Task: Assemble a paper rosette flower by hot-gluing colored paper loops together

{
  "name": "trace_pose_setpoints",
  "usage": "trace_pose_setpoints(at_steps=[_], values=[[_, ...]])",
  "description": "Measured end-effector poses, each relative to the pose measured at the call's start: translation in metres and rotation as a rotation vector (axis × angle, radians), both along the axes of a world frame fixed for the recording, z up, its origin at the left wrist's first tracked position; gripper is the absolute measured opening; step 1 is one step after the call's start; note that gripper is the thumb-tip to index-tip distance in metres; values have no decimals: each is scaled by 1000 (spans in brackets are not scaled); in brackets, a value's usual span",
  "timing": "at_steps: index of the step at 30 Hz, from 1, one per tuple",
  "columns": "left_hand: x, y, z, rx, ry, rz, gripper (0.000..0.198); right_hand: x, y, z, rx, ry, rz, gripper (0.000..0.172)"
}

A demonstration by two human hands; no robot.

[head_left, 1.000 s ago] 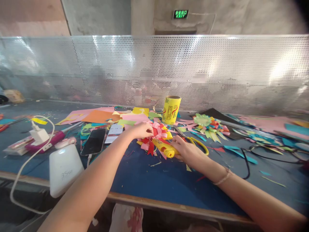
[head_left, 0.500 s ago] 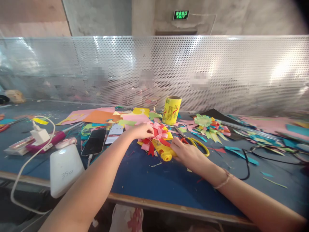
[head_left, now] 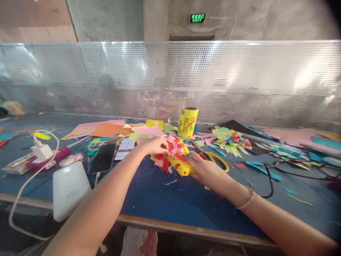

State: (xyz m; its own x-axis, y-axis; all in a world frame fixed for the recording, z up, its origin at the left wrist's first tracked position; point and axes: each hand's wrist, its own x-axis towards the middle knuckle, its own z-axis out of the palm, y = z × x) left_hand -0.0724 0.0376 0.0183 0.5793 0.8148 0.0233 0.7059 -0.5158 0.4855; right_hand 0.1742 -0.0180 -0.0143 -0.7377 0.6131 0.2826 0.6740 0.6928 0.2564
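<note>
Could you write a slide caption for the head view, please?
Left hand at a bunch of red and pink paper pieces, right hand holding a yellow, gun-shaped plastic tool.

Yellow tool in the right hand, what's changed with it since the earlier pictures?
The right hand has turned the yellow tool slightly: its near end, which had swung left half a second ago, has eased back close to its first angle. Nothing was visibly taken hold of or let go. The left hand stays at the red and pink paper piece, and the yellow roll stands where it was.
</note>
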Motion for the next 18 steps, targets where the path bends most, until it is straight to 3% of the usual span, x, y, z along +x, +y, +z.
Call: trace_pose_setpoints(at_steps=[7, 11, 13, 18], values=[[1, -3, -1, 99, 90, 60, 18, 9, -4, 20, -180, 178, -14, 22], [0, -2, -6, 79, 137, 74, 15, 25, -5, 31, -178, 204, 0, 29], [2, -3, -8, 145, 189, 88, 14, 34, -4, 35, -158, 244, 15, 33], [9, -11, -3, 351, 338, 27, 19, 44, 4, 39, -127, 607, -54, 27]])
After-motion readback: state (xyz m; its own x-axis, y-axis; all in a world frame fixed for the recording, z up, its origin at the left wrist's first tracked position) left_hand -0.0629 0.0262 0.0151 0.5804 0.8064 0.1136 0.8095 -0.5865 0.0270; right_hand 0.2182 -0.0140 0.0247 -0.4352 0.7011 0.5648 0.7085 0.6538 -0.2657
